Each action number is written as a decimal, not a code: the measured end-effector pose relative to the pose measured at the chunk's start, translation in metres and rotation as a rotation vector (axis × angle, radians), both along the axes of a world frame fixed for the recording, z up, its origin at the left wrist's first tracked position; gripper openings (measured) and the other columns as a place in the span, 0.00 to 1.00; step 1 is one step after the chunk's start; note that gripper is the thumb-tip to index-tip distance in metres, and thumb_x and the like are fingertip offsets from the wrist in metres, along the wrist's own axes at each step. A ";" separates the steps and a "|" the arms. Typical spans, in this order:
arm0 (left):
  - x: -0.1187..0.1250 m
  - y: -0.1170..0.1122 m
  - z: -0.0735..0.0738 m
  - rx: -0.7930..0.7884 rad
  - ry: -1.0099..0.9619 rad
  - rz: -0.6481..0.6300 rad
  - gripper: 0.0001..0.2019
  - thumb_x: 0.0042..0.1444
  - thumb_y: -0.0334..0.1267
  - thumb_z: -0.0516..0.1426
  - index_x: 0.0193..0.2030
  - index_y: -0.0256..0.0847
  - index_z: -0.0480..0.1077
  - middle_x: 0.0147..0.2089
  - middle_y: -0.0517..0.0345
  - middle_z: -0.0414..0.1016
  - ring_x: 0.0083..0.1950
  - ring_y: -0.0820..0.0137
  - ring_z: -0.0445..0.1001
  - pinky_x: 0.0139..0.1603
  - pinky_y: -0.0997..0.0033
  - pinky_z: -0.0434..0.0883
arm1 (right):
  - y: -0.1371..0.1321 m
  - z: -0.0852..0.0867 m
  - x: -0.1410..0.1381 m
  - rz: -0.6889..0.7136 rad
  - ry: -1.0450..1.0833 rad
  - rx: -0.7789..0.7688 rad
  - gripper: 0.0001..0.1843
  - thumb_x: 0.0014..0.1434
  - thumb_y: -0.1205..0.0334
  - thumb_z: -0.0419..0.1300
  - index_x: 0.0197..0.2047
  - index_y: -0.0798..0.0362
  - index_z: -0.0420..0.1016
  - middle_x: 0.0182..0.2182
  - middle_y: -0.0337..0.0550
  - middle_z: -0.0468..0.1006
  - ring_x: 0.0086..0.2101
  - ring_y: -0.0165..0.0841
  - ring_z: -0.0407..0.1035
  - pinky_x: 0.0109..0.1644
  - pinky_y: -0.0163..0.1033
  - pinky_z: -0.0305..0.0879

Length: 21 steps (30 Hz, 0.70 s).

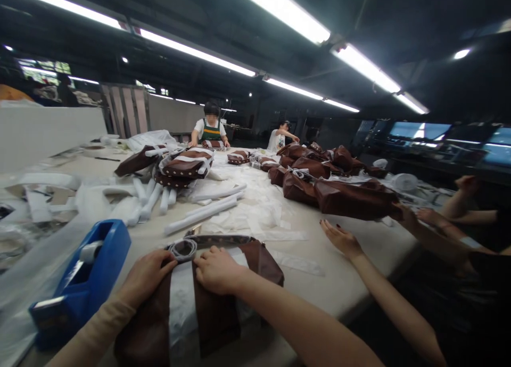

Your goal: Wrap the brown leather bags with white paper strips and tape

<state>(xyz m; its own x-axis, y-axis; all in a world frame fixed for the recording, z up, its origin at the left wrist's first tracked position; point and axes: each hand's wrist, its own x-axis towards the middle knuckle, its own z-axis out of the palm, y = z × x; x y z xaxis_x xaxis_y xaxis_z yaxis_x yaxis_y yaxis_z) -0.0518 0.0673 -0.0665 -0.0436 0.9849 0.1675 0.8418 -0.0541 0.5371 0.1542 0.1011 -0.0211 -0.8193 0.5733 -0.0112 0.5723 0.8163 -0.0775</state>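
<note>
Here the left hand (146, 274), fingers released, and right hand (217, 271), fingers clenched, are pressing the bag (261, 263) beside the dispenser (85, 274)

You can read no text, label, brand or number here; the blue tape dispenser (85, 282) and brown bag (261, 260) show no legible marks.

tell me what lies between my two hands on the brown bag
In the head view, a coiled strap lies between the left hand and the right hand, by their fingertips, on a white wrapping band that crosses the brown bag.
</note>
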 end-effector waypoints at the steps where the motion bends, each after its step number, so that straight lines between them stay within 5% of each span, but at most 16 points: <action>1: 0.000 -0.002 0.001 0.030 -0.036 0.007 0.17 0.54 0.52 0.52 0.32 0.42 0.74 0.37 0.51 0.77 0.42 0.56 0.75 0.45 0.60 0.68 | 0.003 0.002 0.000 0.005 0.022 -0.019 0.17 0.64 0.61 0.50 0.47 0.59 0.76 0.46 0.56 0.77 0.47 0.47 0.69 0.51 0.56 0.66; 3: -0.005 -0.006 0.004 0.127 -0.132 0.054 0.21 0.52 0.57 0.54 0.36 0.40 0.74 0.39 0.49 0.77 0.44 0.56 0.74 0.49 0.59 0.69 | 0.012 0.010 0.010 0.030 0.172 -0.076 0.15 0.64 0.61 0.52 0.48 0.57 0.75 0.47 0.52 0.77 0.49 0.41 0.69 0.56 0.49 0.64; 6: -0.021 -0.019 0.006 0.258 -0.247 0.210 0.32 0.47 0.64 0.55 0.46 0.36 0.71 0.48 0.43 0.73 0.51 0.53 0.72 0.55 0.54 0.69 | 0.032 0.019 0.056 -0.102 0.764 -0.192 0.15 0.62 0.60 0.55 0.48 0.57 0.75 0.49 0.48 0.76 0.51 0.34 0.69 0.58 0.39 0.62; 9: -0.032 -0.046 0.000 0.114 -0.451 0.327 0.40 0.42 0.66 0.59 0.54 0.35 0.66 0.57 0.41 0.68 0.59 0.50 0.68 0.60 0.50 0.66 | 0.045 0.010 0.120 -0.489 1.021 -0.311 0.17 0.57 0.53 0.59 0.44 0.56 0.76 0.46 0.48 0.78 0.47 0.37 0.71 0.54 0.42 0.65; 12: -0.024 -0.080 -0.009 -0.115 -0.752 0.347 0.39 0.43 0.63 0.62 0.57 0.39 0.63 0.59 0.44 0.68 0.61 0.52 0.68 0.62 0.51 0.66 | 0.036 -0.021 0.161 -0.670 1.055 -0.393 0.23 0.53 0.46 0.61 0.43 0.58 0.76 0.42 0.50 0.79 0.44 0.41 0.72 0.54 0.48 0.66; 17: 0.003 -0.101 -0.017 -0.041 -0.744 0.329 0.39 0.47 0.61 0.61 0.60 0.38 0.62 0.59 0.46 0.69 0.61 0.52 0.67 0.63 0.52 0.64 | 0.000 -0.069 0.153 -0.727 1.144 -0.573 0.29 0.58 0.42 0.53 0.53 0.56 0.71 0.53 0.50 0.75 0.51 0.39 0.71 0.54 0.43 0.68; 21: -0.003 -0.093 -0.023 0.043 -0.593 0.360 0.39 0.49 0.62 0.58 0.61 0.37 0.62 0.59 0.45 0.69 0.60 0.52 0.68 0.61 0.55 0.67 | -0.004 -0.070 0.151 -0.726 1.168 -0.614 0.29 0.57 0.41 0.54 0.50 0.57 0.73 0.50 0.51 0.77 0.48 0.40 0.72 0.50 0.42 0.69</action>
